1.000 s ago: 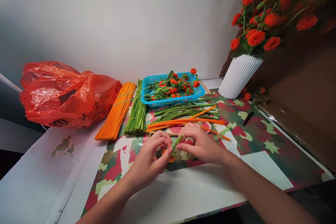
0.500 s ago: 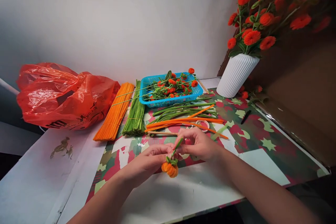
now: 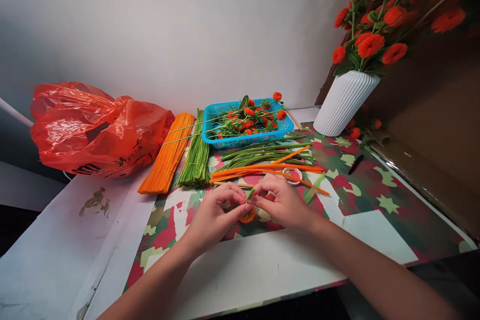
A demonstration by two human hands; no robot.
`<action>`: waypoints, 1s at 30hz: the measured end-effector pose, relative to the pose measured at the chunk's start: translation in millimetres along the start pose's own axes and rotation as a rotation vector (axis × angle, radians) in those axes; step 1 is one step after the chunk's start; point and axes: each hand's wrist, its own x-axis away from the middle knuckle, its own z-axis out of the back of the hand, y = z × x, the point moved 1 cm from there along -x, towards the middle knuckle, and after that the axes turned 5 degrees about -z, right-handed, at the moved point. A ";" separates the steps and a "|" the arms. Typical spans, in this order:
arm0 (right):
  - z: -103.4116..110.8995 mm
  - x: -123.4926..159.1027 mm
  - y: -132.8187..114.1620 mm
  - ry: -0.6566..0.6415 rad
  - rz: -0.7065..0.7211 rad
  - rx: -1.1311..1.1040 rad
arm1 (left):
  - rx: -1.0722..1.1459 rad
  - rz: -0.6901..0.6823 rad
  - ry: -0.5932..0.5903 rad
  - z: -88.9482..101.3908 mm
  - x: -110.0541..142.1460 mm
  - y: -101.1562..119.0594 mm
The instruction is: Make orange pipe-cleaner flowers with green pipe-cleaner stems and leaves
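Between my two hands is an orange pipe-cleaner flower [image 3: 248,215] with a short green stem [image 3: 250,194]. My left hand [image 3: 219,214] pinches it from the left with thumb and forefinger. From the other side my right hand [image 3: 278,202] has its fingertips closed on the green stem, close to my left thumb. The bloom hangs below the fingertips, partly covered by them. Just beyond my hands lie loose orange pipe cleaners [image 3: 240,172], with green pipe cleaners [image 3: 255,154] behind them. A roll of tape [image 3: 292,176] sits past my right hand.
A blue basket [image 3: 243,141] of small orange flowers stands at the back. Left of it are an orange bundle [image 3: 167,155], a green bundle [image 3: 195,162] and a red plastic bag [image 3: 97,135]. A white vase [image 3: 345,103] with orange flowers stands at right, near a black pen [image 3: 356,164].
The flower was turned with its bloom toward me half a second ago; now it is tucked below my fingertips again. My left hand has rolled over. The view has shifted slightly.
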 end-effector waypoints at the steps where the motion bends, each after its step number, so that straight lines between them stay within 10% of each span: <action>1: 1.8 0.5 1.0 -0.015 0.040 0.004 | 0.081 0.050 -0.065 1.0 0.5 -2.4; 6: 8.2 2.2 2.4 -0.181 0.172 -0.151 | 0.450 0.364 -0.364 5.2 5.8 -12.4; 11: 4.4 1.3 2.9 -0.348 -0.025 -0.419 | 0.428 0.343 -0.437 7.7 4.5 -11.2; 21: 1.1 -1.0 -2.5 -0.024 0.021 0.045 | -0.039 -0.037 -0.043 4.4 -3.2 3.1; 30: 13.2 6.1 0.1 -0.269 0.221 -0.211 | 0.580 0.322 -0.506 6.9 5.4 0.3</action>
